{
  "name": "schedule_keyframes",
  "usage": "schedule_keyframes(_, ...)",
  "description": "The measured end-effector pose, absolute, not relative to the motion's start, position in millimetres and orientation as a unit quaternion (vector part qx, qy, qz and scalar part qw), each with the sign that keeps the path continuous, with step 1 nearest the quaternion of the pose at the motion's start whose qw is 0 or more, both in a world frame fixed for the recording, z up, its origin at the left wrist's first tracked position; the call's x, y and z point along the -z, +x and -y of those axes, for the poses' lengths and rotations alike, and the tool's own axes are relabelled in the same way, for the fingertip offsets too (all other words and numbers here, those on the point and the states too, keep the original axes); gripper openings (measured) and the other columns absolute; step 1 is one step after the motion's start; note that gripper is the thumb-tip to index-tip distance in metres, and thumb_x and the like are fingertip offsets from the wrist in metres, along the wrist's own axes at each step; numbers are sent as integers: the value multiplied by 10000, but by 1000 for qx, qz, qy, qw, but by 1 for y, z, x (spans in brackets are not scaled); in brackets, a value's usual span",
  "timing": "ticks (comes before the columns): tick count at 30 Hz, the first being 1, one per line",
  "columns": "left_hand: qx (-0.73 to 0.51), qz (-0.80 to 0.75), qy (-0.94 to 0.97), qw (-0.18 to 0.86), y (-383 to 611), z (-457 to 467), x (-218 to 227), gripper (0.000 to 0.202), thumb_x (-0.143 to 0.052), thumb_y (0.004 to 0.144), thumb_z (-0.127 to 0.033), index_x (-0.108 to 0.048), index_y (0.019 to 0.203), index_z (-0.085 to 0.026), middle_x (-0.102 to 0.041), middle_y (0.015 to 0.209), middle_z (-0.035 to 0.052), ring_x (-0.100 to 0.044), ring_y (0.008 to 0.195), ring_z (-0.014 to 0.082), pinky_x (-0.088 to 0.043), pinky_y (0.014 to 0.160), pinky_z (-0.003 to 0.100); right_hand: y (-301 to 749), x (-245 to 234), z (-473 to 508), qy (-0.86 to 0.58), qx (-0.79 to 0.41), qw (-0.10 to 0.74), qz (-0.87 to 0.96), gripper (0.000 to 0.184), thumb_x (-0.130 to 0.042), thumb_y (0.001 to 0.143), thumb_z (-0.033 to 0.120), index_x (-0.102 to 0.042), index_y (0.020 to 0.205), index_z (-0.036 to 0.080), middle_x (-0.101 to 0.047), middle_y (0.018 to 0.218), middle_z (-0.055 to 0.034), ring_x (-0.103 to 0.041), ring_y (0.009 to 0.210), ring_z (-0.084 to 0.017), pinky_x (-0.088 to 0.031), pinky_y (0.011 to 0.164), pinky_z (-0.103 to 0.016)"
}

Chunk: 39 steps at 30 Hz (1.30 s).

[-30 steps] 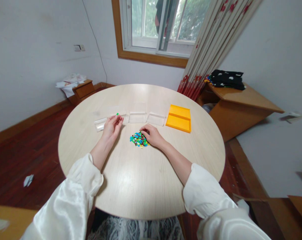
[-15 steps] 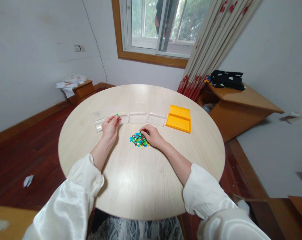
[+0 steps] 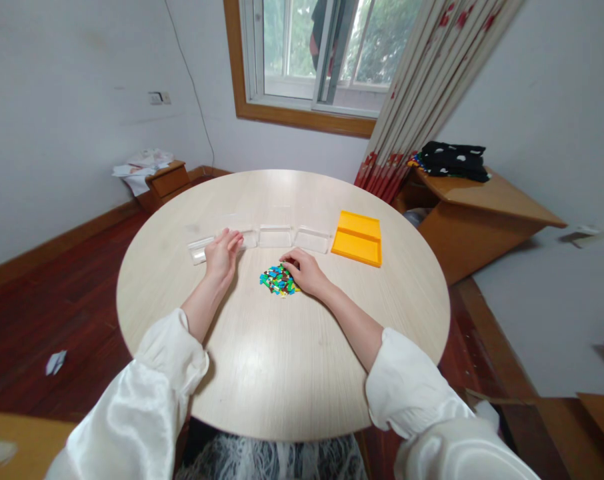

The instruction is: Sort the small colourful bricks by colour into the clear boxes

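Head view, seated at a round table [image 3: 282,373]. A pile of small coloured pieces [image 3: 277,280] (green, blue, yellow, dark) is seen near the table's middle, slightly wider from left to right than from near to far; single pieces are too small for their direction to be told. The right hand [image 3: 308,271] is laid at the right edge of the pile, fingers curled and drawn together onto the pieces; whether one is pinched cannot be told. Behind the pile, a row of clear boxes [image 3: 275,235] is set with its long axis running left to right across the table. The left hand [image 3: 221,253] is stretched palm down, fingers straight and close together, their tips touching the second box from the left [image 3: 249,238]; anything held beneath them is hidden. An orange tray [image 3: 358,237] is placed just beside the right end of the row. Writing on the objects is too small to be read.
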<state>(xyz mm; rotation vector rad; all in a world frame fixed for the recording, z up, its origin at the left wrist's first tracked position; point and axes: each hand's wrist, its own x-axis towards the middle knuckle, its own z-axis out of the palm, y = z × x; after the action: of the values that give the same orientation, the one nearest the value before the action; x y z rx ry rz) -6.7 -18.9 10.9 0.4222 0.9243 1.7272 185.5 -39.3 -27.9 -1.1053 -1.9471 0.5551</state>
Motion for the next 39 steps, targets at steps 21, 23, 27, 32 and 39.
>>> schedule_keyframes(21, -455, -334, 466, 681, 12, 47, -19, 150, -624, 661, -207, -724, 723, -114, -700, 815, 146, -583, 566, 145, -465, 536, 272, 181, 17, 46, -436, -241, 529, 687, 129, -567, 764, 208, -625, 875, 178, -676, 829, -36, -621, 759, -155, -485, 707, -286)
schedule_keyframes(23, -449, -331, 458, 692, 10, 47, -20, 183, -631, 655, -220, -724, 760, -101, -697, 929, 160, -590, 577, 142, -468, 532, 268, 180, 16, 46, -430, -238, 535, 688, 119, -569, 761, 220, -624, 859, 181, -678, 821, -32, -620, 746, -151, -482, 690, -280)
schedule_keyframes(27, -432, -331, 448, 709, 7, 46, -19, 249, -620, 680, -255, -719, 830, -82, -699, 958, 155, -591, 570, 132, -474, 528, 254, 180, 15, 47, -420, -234, 545, 687, 109, -568, 765, 242, -628, 835, 183, -674, 805, -28, -611, 735, -147, -483, 684, -280)
schedule_keyframes(32, -417, -340, 443, 717, 7, 45, -19, 258, -595, 716, -256, -712, 872, -87, -702, 956, 154, -584, 551, 120, -483, 533, 251, 180, 17, 47, -418, -240, 548, 683, 127, -575, 763, 252, -625, 861, 188, -669, 808, -30, -617, 747, -150, -498, 698, -290)
schedule_keyframes(39, -389, -329, 468, 722, 8, 45, -16, 312, -611, 717, -264, -694, 945, -69, -698, 936, 171, -594, 559, 127, -491, 567, 268, 181, 21, 46, -413, -257, 566, 665, 248, -601, 750, 278, -595, 981, 190, -659, 835, -37, -631, 758, -151, -526, 701, -294)
